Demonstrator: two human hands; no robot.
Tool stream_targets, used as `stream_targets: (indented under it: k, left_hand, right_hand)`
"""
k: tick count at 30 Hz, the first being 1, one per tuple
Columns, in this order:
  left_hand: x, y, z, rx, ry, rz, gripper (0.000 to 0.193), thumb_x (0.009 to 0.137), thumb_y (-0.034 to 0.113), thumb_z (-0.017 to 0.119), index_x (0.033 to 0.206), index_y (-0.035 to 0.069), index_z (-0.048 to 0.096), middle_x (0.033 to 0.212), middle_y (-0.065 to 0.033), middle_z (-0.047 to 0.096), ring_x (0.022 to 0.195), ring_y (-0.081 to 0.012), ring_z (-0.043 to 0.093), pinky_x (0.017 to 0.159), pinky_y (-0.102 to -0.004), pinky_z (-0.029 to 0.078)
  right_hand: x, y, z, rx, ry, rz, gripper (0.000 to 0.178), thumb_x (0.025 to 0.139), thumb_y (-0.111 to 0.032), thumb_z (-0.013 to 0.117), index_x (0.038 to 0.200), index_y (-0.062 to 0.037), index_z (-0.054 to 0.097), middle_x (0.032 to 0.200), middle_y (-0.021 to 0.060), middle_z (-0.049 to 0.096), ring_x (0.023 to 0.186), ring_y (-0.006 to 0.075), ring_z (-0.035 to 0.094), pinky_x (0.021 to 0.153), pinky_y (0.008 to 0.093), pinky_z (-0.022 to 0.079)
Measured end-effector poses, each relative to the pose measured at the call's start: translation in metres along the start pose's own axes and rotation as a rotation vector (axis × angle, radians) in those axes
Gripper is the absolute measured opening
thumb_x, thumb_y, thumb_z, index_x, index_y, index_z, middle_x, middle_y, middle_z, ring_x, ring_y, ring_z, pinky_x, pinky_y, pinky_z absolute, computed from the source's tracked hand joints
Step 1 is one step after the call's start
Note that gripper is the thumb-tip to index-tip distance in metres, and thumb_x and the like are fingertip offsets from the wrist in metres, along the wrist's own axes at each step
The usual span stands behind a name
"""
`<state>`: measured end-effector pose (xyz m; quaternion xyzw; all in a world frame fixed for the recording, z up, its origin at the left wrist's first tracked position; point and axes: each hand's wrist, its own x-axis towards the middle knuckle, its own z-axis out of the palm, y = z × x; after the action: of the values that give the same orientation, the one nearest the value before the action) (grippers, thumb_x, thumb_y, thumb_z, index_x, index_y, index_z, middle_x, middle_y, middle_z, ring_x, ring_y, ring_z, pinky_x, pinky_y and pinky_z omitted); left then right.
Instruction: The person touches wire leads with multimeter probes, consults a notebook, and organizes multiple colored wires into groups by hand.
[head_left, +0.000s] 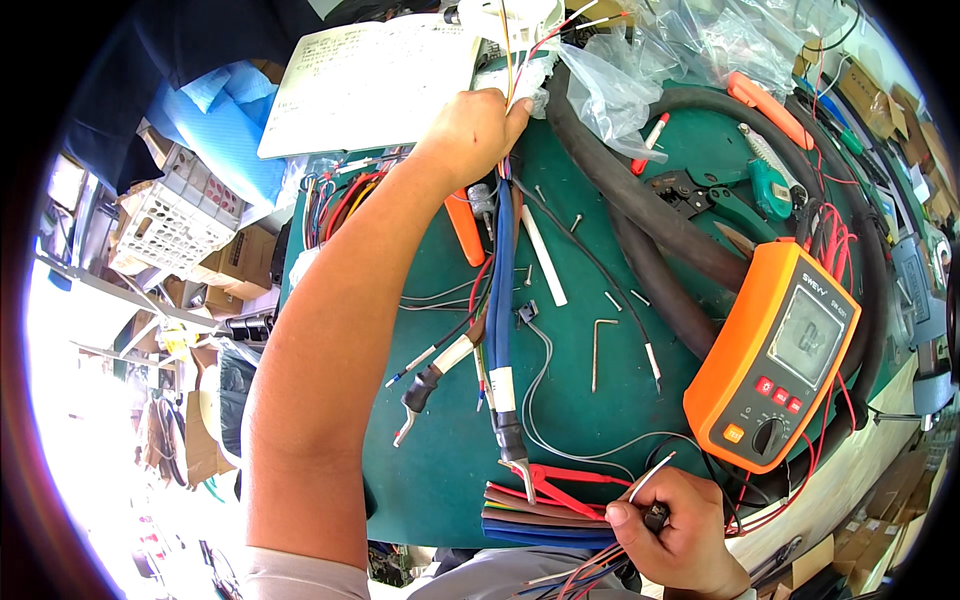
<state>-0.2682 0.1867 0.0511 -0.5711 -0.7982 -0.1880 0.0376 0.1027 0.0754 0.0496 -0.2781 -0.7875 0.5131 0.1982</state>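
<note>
My left hand [475, 130] reaches to the far side of the green mat, its fingers closed round a bundle of thin wires [508, 60], orange, red and others. Below it a thick blue cable [503, 290] runs down to a metal lug [523, 475] beside a brown cable with a black sleeve [422, 388]. At the near edge my right hand [685, 530] is closed, pinching a thin white wire [655, 473] along with a small black piece [656, 516]. Next to it lie a red V-shaped piece [570, 492] and a row of coloured cables [540, 530]. Its hidden fingers cover part of what it holds.
An orange multimeter [775, 355] with red leads stands at the right. Behind it are thick black hoses [650, 210], a green-handled crimping tool [715, 200] and plastic bags [620, 90]. An open notebook [370, 85] lies far left; a hex key [597, 355] and screws lie mid-mat.
</note>
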Motion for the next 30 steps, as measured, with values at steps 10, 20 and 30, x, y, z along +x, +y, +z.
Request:
stream_targets:
  k: [10,20,30]
  left_hand:
    - [-0.0002,0.0004,0.0002,0.018,0.01,0.008,0.058,0.099,0.042,0.042,0.073,-0.006,0.062,0.07,-0.0264,0.064,0.076,-0.0441,0.064,0.077,-0.0482,0.052]
    - [-0.0009,0.0026,-0.0017,0.006,-0.001,-0.007,0.057,0.098,0.042,0.043,0.074,-0.006,0.062,0.072,-0.0267,0.064,0.077,-0.0442,0.064,0.078,-0.0482,0.052]
    - [-0.0008,0.002,-0.0018,0.012,-0.007,0.008,0.057,0.099,0.041,0.042,0.074,-0.007,0.061,0.071,-0.0267,0.063,0.077,-0.0438,0.063,0.078,-0.0478,0.051]
  right_hand:
    - [-0.0001,0.0006,-0.0001,-0.018,0.005,-0.026,0.022,0.08,-0.003,0.071,0.073,-0.0016,0.05,0.061,0.0065,0.059,0.047,0.0099,0.047,0.044,0.0242,0.036]
    - [-0.0005,-0.0004,0.0009,-0.009,0.015,-0.014,0.022,0.08,-0.002,0.071,0.072,-0.0015,0.051,0.06,0.0064,0.058,0.048,0.0107,0.048,0.045,0.0247,0.036]
    - [0.0007,-0.0006,-0.0007,-0.018,-0.001,-0.014,0.022,0.08,-0.001,0.071,0.072,-0.0014,0.051,0.06,0.0061,0.057,0.047,0.0107,0.047,0.044,0.0246,0.035]
